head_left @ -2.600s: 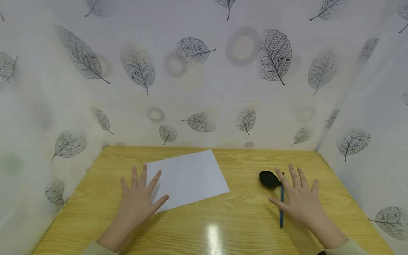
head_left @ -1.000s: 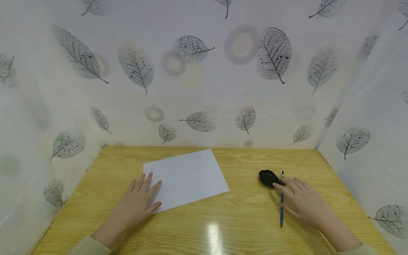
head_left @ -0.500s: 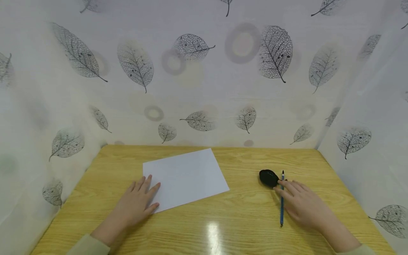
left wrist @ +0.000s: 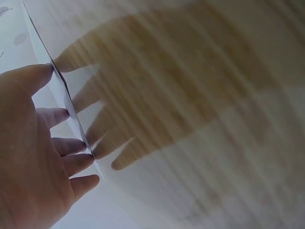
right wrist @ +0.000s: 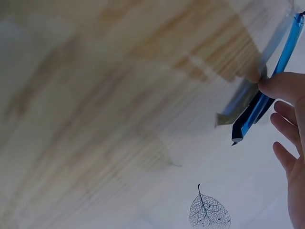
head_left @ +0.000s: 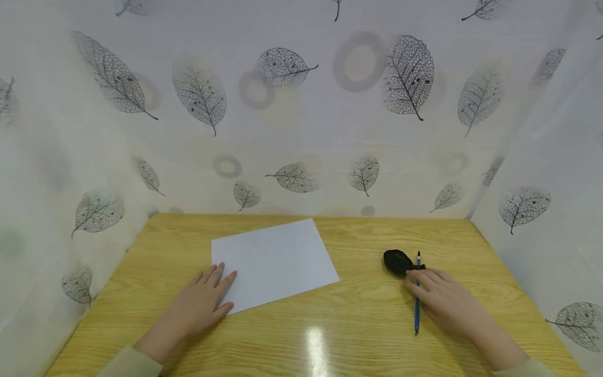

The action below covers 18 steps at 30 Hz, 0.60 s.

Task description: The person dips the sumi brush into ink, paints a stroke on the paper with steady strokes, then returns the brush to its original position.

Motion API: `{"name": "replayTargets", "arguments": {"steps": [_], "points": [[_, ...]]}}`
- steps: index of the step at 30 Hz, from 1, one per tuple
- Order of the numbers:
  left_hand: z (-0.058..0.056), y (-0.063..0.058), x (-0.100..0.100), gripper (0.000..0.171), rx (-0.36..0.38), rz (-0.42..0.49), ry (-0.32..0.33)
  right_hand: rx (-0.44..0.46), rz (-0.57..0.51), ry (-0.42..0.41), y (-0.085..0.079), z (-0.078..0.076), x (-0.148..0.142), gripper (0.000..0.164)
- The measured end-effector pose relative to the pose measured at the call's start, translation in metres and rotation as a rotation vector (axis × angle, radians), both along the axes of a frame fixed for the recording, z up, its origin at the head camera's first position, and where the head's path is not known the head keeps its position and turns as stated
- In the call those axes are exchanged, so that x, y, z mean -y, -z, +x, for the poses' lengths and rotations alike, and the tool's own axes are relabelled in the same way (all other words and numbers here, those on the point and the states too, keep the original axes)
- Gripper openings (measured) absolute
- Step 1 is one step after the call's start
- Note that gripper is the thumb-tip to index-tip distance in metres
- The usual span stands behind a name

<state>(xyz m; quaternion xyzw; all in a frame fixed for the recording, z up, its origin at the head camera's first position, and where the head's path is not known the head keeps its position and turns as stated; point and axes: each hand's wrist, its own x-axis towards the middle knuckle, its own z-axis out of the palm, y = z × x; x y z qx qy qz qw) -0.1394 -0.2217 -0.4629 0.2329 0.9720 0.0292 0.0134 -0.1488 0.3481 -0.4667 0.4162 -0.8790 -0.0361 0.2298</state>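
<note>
A white sheet of paper (head_left: pixel 278 264) lies on the table, left of centre. My left hand (head_left: pixel 198 303) rests over its left corner with fingers spread. In the left wrist view the fingertips are right at the edge of the paper (left wrist: pixel 59 90). On the right lies a blue pen (head_left: pixel 416 314) with a dark tip, crossing the short handle of a black oval object (head_left: pixel 397 262). My right hand (head_left: pixel 447 301) reaches over the pen, fingertips by that handle. In the right wrist view the thumb (right wrist: pixel 281 87) overlaps the pen (right wrist: pixel 287 52), other fingers loosely extended; part of the contact is hidden.
The wooden table (head_left: pixel 301 319) spans the front and shows a bright glare spot. Pale cloth walls (head_left: pixel 301 120) with printed leaves stand along its back and both sides.
Both hands, spread and raised earlier, have come down: the left onto the paper's corner, the right over the pen, its fingers drawn closer together. The paper, pen and black object have not moved.
</note>
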Motion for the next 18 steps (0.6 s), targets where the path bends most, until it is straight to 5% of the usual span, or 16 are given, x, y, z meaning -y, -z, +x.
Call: {"name": "replayTargets", "arguments": {"steps": [15, 18], "points": [[-0.0037, 0.0033, -0.0034, 0.067, 0.046, 0.025, 0.009, -0.081, 0.093, -0.099, -0.001, -0.0027, 0.0084, 0.074], [-0.0048, 0.0023, -0.0058, 0.067, 0.062, 0.027, 0.011, -0.102, 0.101, -0.127, -0.0005, -0.0042, 0.0096, 0.049]]}}
